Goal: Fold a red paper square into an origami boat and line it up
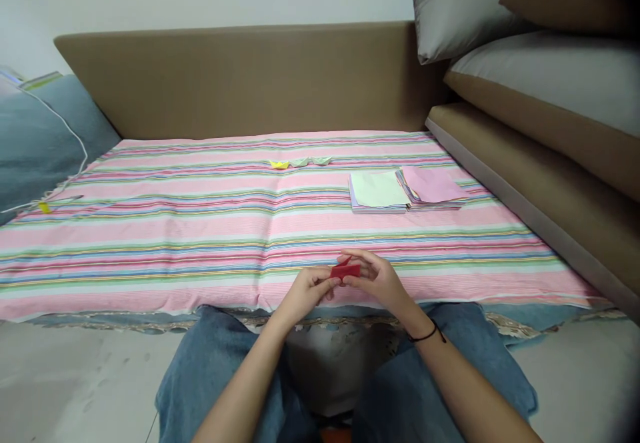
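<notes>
A small piece of folded red paper [346, 271] is held up over the front edge of the striped cloth. My left hand [311, 290] pinches its lower left side between thumb and fingers. On the other side, my right hand [376, 276] grips it with the thumb in front and the fingers behind. A pointed red flap sticks up at its top. Farther back stand several small folded paper boats: a yellow boat [279, 164] and pale green boats [320, 160] in a row to its right.
A pale green paper stack [379, 190] and a pink-topped paper stack [434, 184] lie to the right on the striped cloth [210, 226]. Large cushions [545, 96] pile up along the right side. At the left are scissors with a yellow part [44, 207] and a white cable [75, 138].
</notes>
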A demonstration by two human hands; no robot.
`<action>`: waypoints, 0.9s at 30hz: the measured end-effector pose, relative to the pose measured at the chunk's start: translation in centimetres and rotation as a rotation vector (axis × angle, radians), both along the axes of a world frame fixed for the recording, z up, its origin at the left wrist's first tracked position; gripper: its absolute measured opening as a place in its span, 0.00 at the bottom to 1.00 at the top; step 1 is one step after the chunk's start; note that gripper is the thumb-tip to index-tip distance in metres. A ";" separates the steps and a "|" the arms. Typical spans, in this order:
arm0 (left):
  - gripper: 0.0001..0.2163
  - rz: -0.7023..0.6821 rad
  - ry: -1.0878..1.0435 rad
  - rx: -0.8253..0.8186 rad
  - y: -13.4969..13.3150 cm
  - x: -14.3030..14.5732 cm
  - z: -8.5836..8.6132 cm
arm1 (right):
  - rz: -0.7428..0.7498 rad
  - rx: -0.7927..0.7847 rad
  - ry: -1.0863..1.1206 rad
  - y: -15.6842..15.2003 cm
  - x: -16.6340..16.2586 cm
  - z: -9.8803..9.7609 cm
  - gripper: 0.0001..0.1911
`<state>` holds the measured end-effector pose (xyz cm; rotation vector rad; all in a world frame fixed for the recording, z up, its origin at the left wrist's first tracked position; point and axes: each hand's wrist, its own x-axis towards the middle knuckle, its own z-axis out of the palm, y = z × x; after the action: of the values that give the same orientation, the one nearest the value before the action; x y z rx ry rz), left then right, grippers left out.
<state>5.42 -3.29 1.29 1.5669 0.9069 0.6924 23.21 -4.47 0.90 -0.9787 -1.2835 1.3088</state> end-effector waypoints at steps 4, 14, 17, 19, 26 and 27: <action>0.16 -0.025 0.052 0.036 -0.2 0.2 0.4 | -0.010 0.056 -0.083 -0.1 0.2 0.0 0.08; 0.13 0.210 0.045 0.074 -0.1 0.4 -0.2 | -0.171 0.053 -0.127 0.0 0.0 -0.2 0.07; 0.12 0.187 0.043 0.059 -0.1 0.6 -0.1 | -0.218 0.060 -0.111 0.1 0.1 -0.1 0.08; 0.12 0.191 0.030 0.057 -0.2 0.7 0.1 | -0.245 0.053 -0.084 0.2 0.2 0.0 0.08; 0.07 0.368 -0.065 0.186 0.0 0.9 0.6 | -0.122 -0.026 0.072 0.5 -0.3 -0.1 0.08; 0.07 0.361 -0.067 0.194 0.0 0.9 0.6 | -0.099 -0.006 0.066 0.4 -0.4 -0.1 0.09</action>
<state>6.34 -3.30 1.91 1.5522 1.1122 1.1105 22.77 -4.02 0.82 -0.9828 -1.1675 1.2590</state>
